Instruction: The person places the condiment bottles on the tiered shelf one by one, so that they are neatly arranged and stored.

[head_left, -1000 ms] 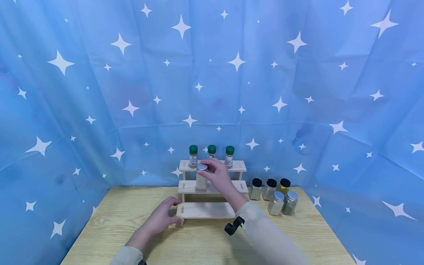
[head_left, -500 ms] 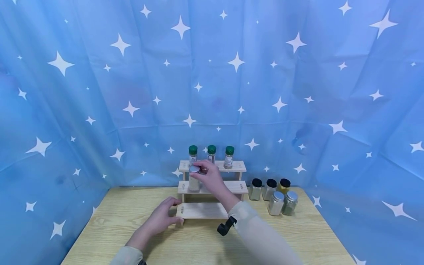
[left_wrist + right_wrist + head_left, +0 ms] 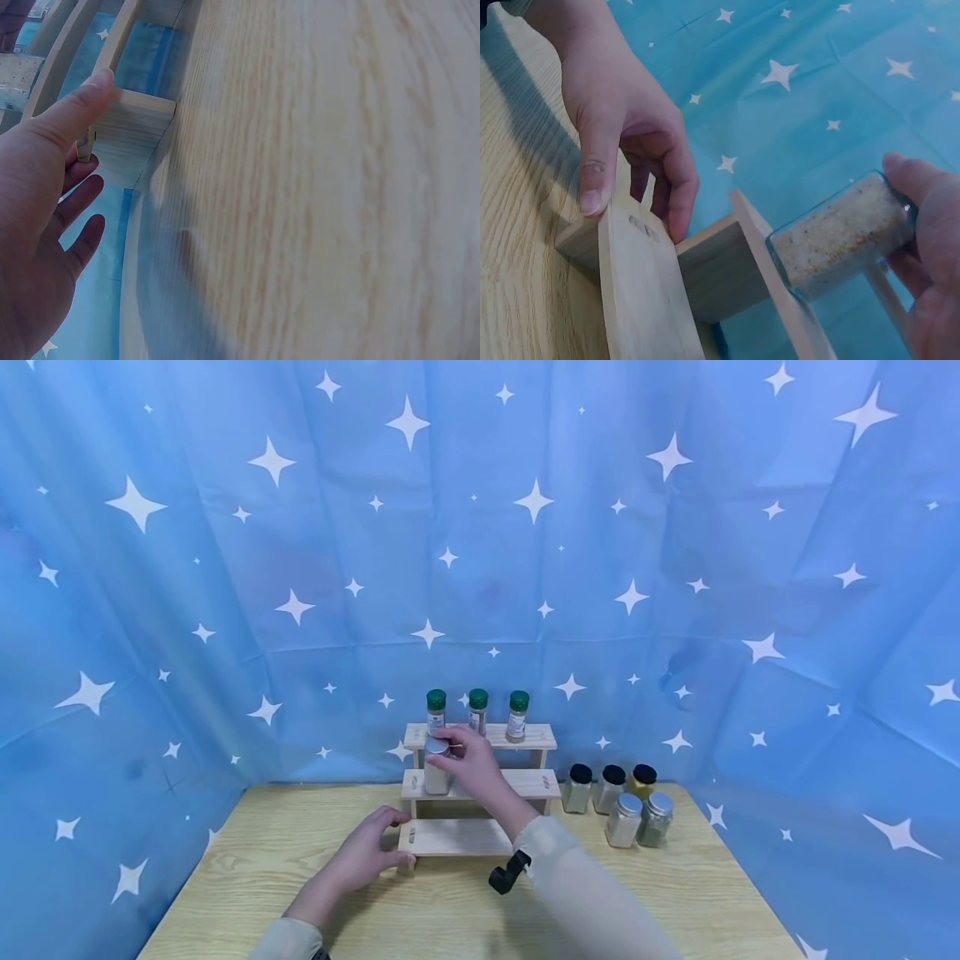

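Observation:
A three-tier wooden spice rack (image 3: pixel 465 837) stands on the table. My left hand (image 3: pixel 366 850) grips the left end of its lowest shelf (image 3: pixel 645 277), thumb on the front edge and fingers behind, as the right wrist view shows. At the left end of the middle shelf, my right hand (image 3: pixel 476 770) pinches a square glass spice jar (image 3: pixel 437 777) by its silver lid. Pale, speckled seasoning fills this jar (image 3: pixel 840 236). The jar is upright, its base right at the shelf board. Three green-capped spice bottles (image 3: pixel 517 718) stand on the top shelf; my right hand partly covers two of them.
Right of the rack, three black-lidded jars (image 3: pixel 577 791) stand behind two silver-lidded jars (image 3: pixel 624 822). A blue star-patterned curtain (image 3: pixel 480 568) hangs behind and beside the wooden table (image 3: pixel 262 827).
My right hand has moved the silver-lidded jar leftward along the middle shelf to its left end, slowing in the last half second. My left hand stays in place on the rack.

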A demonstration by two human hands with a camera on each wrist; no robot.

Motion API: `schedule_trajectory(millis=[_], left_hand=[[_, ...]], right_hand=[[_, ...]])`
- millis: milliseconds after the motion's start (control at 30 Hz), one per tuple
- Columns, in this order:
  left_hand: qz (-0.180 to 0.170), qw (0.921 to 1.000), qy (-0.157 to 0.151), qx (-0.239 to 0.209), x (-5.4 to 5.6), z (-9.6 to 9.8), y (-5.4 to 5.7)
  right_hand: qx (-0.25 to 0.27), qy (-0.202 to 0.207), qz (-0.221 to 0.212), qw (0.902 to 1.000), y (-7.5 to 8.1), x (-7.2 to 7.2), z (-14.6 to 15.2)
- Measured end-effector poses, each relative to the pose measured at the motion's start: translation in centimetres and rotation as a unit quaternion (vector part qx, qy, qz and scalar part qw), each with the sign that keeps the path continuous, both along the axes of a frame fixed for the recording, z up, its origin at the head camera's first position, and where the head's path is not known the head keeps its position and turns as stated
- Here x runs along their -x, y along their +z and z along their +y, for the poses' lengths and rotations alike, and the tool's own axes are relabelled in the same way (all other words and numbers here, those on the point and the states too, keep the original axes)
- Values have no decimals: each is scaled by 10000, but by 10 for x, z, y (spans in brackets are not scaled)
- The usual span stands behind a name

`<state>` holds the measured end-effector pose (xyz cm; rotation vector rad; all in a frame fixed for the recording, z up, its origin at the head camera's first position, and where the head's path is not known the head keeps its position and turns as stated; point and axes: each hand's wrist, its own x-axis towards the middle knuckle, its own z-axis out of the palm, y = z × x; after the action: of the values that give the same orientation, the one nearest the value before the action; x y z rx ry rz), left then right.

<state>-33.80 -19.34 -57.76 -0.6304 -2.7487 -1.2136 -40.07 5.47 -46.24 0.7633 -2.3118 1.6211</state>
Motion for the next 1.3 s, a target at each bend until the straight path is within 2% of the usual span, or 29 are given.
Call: schedule_trajectory(millis=[200, 500, 733, 833, 1033, 1300], left_hand=[[-32, 10000, 27, -18, 0, -1, 0], [130, 9999, -1, 21, 2, 1, 0], [14, 10000, -13, 42, 1, 0, 0], [-24, 9999, 57, 118, 1, 0, 0], [-18, 9999, 121, 89, 0, 1, 0], [30, 9999, 130, -18, -1, 3, -1]], right_hand=[[67, 246, 70, 9996, -7, 2, 1], [130, 226, 94, 9996, -7, 2, 1], [140, 128, -171, 9997, -9, -1, 6], [123, 1, -161, 9998, -10, -3, 12], [-27, -427, 75, 9991, -18, -15, 34], [-108, -755, 90, 9970, -28, -35, 89]])
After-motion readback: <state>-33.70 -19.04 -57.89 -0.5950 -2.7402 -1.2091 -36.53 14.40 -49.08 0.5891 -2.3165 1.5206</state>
